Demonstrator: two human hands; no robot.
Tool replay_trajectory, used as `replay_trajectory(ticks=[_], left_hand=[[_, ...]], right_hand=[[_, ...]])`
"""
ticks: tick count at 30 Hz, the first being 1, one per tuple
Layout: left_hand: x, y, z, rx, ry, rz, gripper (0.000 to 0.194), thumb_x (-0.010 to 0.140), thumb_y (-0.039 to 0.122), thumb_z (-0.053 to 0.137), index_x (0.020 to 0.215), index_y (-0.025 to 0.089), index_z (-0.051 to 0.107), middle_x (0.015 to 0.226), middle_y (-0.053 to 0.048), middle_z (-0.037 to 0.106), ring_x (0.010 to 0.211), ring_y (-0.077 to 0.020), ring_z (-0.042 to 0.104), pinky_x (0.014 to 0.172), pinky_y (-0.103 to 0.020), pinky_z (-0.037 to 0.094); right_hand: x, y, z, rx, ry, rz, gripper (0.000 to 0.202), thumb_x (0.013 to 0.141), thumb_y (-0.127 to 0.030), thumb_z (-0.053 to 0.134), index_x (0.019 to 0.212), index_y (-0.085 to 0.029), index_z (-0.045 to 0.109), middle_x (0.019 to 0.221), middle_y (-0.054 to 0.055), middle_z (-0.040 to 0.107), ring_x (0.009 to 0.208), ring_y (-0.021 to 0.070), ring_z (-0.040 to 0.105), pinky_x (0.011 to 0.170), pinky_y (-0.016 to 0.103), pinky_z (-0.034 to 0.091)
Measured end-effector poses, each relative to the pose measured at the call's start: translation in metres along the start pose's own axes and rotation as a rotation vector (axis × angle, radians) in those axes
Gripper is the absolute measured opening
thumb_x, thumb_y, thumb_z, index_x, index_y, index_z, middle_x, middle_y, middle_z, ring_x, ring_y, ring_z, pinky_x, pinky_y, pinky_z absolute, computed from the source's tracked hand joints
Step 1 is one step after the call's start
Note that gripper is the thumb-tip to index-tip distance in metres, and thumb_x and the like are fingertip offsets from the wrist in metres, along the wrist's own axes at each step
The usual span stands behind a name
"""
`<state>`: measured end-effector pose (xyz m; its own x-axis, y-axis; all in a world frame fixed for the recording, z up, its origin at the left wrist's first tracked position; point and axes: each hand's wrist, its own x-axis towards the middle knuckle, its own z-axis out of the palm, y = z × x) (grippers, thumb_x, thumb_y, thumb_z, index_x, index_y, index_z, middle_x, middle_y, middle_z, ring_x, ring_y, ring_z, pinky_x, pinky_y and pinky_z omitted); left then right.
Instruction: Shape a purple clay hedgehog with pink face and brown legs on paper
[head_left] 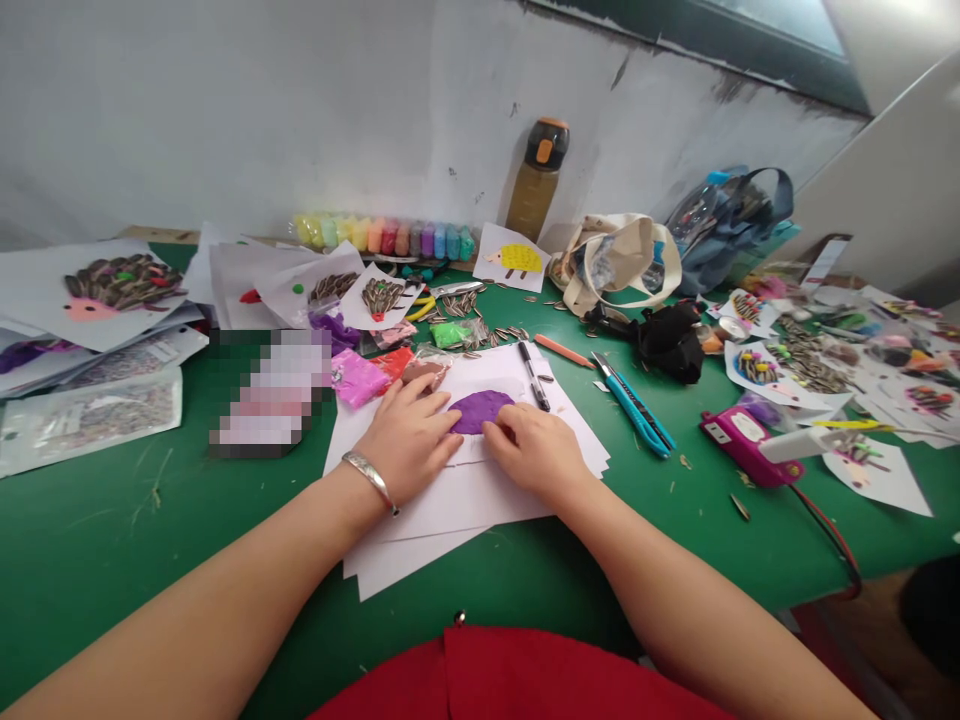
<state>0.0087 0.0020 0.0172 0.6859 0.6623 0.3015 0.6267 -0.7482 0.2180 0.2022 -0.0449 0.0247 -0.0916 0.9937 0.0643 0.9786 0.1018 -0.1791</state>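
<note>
The left hand [409, 440] lies palm down on the stacked white paper [457, 515], its grip loose and wide, fingers spread with nothing held; its fingertips reach the left edge of the purple clay patch [481, 410]; a silver bracelet [369, 480] circles that wrist. The right hand [544, 450] has a more closed grip, fingers curled under and thumb at the patch's right edge; whether it pinches the clay there I cannot tell. The patch sits flat on the top sheet, between the two hands; a black pen [534, 376] lies on the paper just beyond the right hand; an orange stick [564, 350] and a blue cutter [634, 405] rest farther right on the green bench [247, 540]; a pink packet [356, 378] lies near the left fingers.
</note>
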Motion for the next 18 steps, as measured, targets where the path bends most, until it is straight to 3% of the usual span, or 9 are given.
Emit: replay_trajectory(ticks=[4, 10, 18], left_hand=[[0.0, -0.001, 0.001, -0.001, 0.01, 0.008, 0.028, 0.092, 0.031, 0.051, 0.105, 0.018, 0.072, 0.116, -0.012, 0.067, 0.125, -0.0369, 0.047, 0.105, -0.06, 0.036], [0.0, -0.002, 0.001, -0.024, 0.035, -0.005, 0.031, 0.092, 0.031, 0.05, 0.111, 0.018, 0.07, 0.118, -0.013, 0.067, 0.124, -0.0364, 0.048, 0.104, -0.06, 0.037], [0.0, -0.002, 0.0, -0.01, 0.007, -0.005, 0.028, 0.091, 0.03, 0.05, 0.107, 0.019, 0.071, 0.117, -0.013, 0.067, 0.124, -0.0369, 0.048, 0.103, -0.061, 0.037]], right_hand=[[0.002, 0.0, 0.0, -0.007, 0.008, 0.012, 0.024, 0.093, -0.031, 0.046, 0.076, -0.021, 0.059, 0.081, 0.002, 0.066, 0.069, 0.0151, 0.056, 0.058, 0.031, 0.022], [0.004, 0.009, -0.005, 0.175, -0.091, 0.042, 0.032, 0.095, -0.035, 0.045, 0.068, -0.021, 0.057, 0.074, 0.0, 0.064, 0.066, 0.0134, 0.052, 0.058, 0.027, 0.024], [0.005, 0.015, -0.006, 0.259, -0.084, 0.036, 0.026, 0.092, -0.031, 0.05, 0.07, -0.021, 0.061, 0.072, 0.0, 0.063, 0.066, 0.0138, 0.052, 0.059, 0.025, 0.028]])
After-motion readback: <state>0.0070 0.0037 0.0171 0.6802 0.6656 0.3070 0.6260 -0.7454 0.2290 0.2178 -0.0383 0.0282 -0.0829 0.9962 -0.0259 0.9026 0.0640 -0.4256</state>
